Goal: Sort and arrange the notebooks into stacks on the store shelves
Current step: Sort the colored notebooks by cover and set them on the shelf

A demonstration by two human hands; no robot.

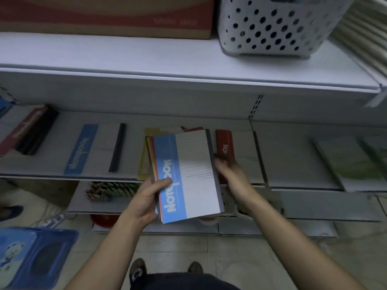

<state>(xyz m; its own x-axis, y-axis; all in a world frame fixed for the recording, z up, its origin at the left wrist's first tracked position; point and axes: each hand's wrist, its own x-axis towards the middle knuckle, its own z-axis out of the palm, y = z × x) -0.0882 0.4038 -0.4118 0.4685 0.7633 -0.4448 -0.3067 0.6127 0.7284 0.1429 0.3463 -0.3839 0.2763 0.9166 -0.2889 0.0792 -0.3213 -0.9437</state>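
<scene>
The left hand (146,197) grips a notebook stack (194,174), thumb on top. The right hand (232,174) meets its edge, its finger hold too blurred to tell.

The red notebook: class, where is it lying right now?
In the head view the red notebook lies on the middle shelf, right of centre, just beyond the right hand and beside the blue-fronted stack gripped by the left hand.

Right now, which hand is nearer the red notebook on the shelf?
Right. The right hand overlaps the red notebook; the left hand grips the held stack, farther left.
</scene>
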